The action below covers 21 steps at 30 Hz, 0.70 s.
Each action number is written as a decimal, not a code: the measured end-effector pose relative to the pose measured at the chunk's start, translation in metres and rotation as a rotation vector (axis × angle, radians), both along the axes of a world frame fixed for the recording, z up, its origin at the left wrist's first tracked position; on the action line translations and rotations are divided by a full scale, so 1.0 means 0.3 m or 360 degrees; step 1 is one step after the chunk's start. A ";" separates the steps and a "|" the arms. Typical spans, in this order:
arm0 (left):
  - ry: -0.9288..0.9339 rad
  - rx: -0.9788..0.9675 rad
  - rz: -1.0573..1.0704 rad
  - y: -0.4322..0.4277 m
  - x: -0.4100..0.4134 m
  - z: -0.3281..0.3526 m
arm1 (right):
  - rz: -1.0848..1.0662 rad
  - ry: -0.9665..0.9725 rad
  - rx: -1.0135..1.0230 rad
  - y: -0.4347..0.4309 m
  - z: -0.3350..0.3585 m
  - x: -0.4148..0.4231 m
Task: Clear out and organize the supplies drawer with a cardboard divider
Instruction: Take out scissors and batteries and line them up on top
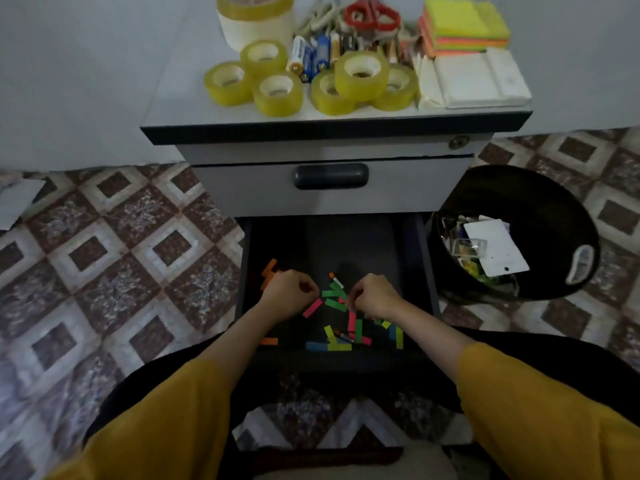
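Note:
The lower drawer (349,237) of a grey cabinet stands pulled out, its dark floor strewn with several small coloured paper strips (335,304) in green, pink, orange, blue and yellow, plus two small batteries (336,280). My left hand (290,295) is inside the drawer with fingers curled over orange strips (269,273); what it holds is hidden. My right hand (373,295) hovers at the middle of the drawer, fingertips pinching at a strip near the green ones. No cardboard divider is in view.
On the cabinet top (242,114) lie several yellow tape rolls (277,95), batteries (313,57), red scissors (372,15), neon sticky notes (464,26) and white paper pads (478,81). A black bin (519,233) with scraps stands right of the drawer. The upper drawer (330,176) is closed.

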<state>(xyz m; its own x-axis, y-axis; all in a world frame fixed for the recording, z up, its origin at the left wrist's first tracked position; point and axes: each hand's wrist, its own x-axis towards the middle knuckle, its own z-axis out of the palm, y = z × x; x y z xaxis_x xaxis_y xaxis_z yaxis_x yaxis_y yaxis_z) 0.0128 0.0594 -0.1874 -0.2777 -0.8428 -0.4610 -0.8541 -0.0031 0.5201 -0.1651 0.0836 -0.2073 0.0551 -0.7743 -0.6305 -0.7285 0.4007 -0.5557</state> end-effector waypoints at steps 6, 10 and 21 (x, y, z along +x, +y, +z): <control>-0.0119 -0.0166 -0.0269 -0.068 -0.073 -0.097 | 0.0349 0.0076 0.0083 0.058 -0.104 0.021; -0.0227 -0.0133 -0.0511 -0.080 -0.081 -0.172 | 0.0462 0.0094 0.0054 0.066 -0.139 0.024; -0.0288 -0.0228 -0.0690 -0.092 -0.114 -0.216 | 0.0480 0.0237 -0.0087 0.085 -0.186 0.051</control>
<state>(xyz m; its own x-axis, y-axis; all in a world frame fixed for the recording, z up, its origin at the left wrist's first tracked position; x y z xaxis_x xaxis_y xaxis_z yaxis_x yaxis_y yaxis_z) -0.0214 0.0318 -0.2522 -0.5434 -0.7258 -0.4219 -0.8375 0.4337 0.3325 -0.1498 0.1090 -0.2633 0.1976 -0.7701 -0.6066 -0.8843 0.1269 -0.4493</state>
